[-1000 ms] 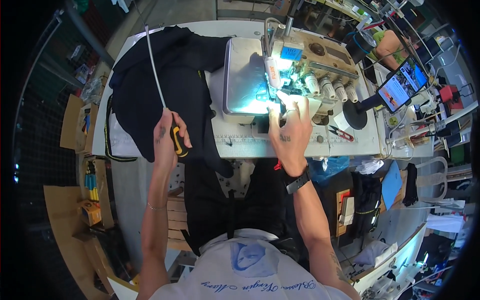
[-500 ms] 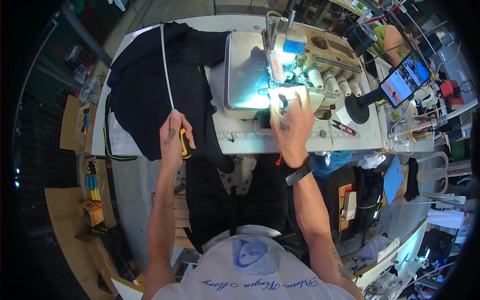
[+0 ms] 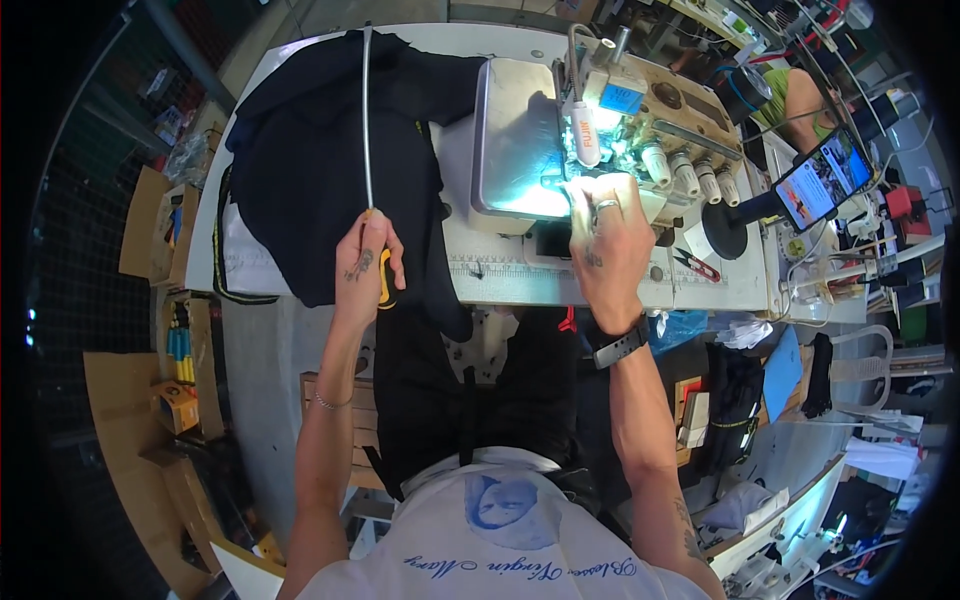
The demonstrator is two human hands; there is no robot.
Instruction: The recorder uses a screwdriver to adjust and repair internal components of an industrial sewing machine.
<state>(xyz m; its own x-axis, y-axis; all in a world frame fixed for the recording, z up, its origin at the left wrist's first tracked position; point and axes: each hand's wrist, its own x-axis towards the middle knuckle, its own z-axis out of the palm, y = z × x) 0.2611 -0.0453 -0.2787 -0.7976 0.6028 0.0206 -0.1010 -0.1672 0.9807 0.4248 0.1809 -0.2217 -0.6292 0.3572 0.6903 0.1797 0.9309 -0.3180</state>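
My left hand (image 3: 370,265) is closed round the lower end of a long, thin silver rod (image 3: 367,120), which points away from me over a dark garment (image 3: 300,170). A yellow-and-black curved piece (image 3: 385,280) shows under the fingers of that hand; whether it belongs to the rod, I cannot tell. At the lit needle area of an overlock sewing machine (image 3: 515,130), my right hand (image 3: 615,245) has its fingers pinched together. What lies between those fingertips is hidden. The garment spreads left of the machine, and part of it hangs over the table's front edge.
Red-handled thread snips (image 3: 698,265) lie right of my right hand. Beside them a phone (image 3: 825,180) stands on a round black base. A lamp (image 3: 585,135) hangs close over the needle area. Cardboard boxes (image 3: 140,430) stand at the left, and another person's bare limb (image 3: 800,105) shows far right.
The whole view has shifted, so machine and table appear farther right. The rod's far end has swung slightly right and away across the garment. My right hand keeps its place at the machine.
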